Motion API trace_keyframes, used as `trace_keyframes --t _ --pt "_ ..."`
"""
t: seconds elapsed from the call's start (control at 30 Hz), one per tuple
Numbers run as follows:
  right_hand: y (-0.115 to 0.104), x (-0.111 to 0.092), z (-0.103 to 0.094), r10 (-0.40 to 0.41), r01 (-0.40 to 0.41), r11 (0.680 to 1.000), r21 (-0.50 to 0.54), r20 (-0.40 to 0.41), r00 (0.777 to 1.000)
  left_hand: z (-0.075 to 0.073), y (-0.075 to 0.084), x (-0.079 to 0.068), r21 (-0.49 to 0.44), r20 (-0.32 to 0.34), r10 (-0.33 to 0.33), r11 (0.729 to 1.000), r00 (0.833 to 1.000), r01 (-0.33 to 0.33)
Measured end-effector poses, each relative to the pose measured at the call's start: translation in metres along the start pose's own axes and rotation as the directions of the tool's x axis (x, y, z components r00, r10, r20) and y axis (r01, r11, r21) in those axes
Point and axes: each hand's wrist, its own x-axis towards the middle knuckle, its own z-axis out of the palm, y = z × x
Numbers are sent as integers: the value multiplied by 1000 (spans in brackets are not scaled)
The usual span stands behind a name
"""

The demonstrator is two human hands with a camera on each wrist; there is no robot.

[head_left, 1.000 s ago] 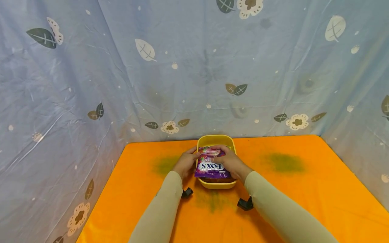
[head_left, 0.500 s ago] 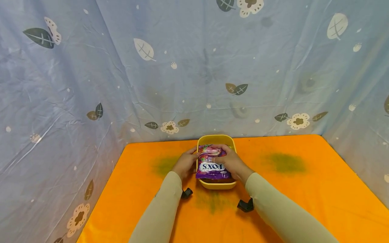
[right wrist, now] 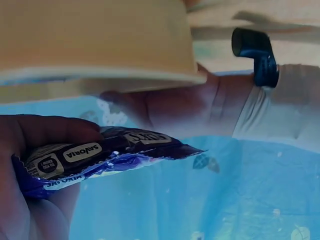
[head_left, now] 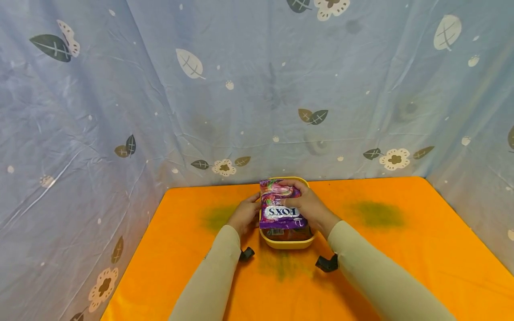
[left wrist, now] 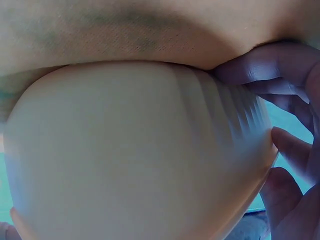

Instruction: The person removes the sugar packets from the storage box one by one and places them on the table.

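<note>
In the head view my right hand (head_left: 311, 206) grips a purple Foxs candy bag (head_left: 279, 214) by its right side and holds it above a yellow plastic tub (head_left: 287, 245). In the right wrist view the candy bag (right wrist: 95, 155) lies between thumb and fingers, apart from the tub's rim (right wrist: 100, 82). My left hand (head_left: 246, 215) holds the tub's left side; in the left wrist view its bent fingers (left wrist: 292, 150) touch the ribbed outer wall and the rim. Inside the tub, a dark brown packet (head_left: 281, 233) with a barcode shows below the bag; the rest is hidden.
The tub stands on an orange cloth-covered table (head_left: 192, 276), close to its far edge. A pale blue patterned curtain (head_left: 241, 111) encloses the back and sides. Black camera mounts (head_left: 327, 263) stick out from both wrists.
My right hand has raised the candy bag and shifted it towards the far end of the tub, uncovering the brown packet in the near part. The left hand stays in place.
</note>
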Motion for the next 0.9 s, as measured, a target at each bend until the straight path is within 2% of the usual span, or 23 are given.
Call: trace_keyframes --t 0.13,0.37,0.6,0.9 --pt "-8 0 -4 -31 31 999 7 38 999 0 -1 0 2 -3 -2 1000 1000 2" --pt "-7 1 -13 -14 11 999 50 63 998 -1 -1 -1 20 -2 -13 1000 1000 13" --pt "-7 -1 -25 -12 12 1000 5 32 999 -1 -1 -1 42 9 -14 999 1000 13" --pt "-9 -5 -44 -9 9 1000 6 1 1000 1 0 -1 51 16 -4 999 1000 3"
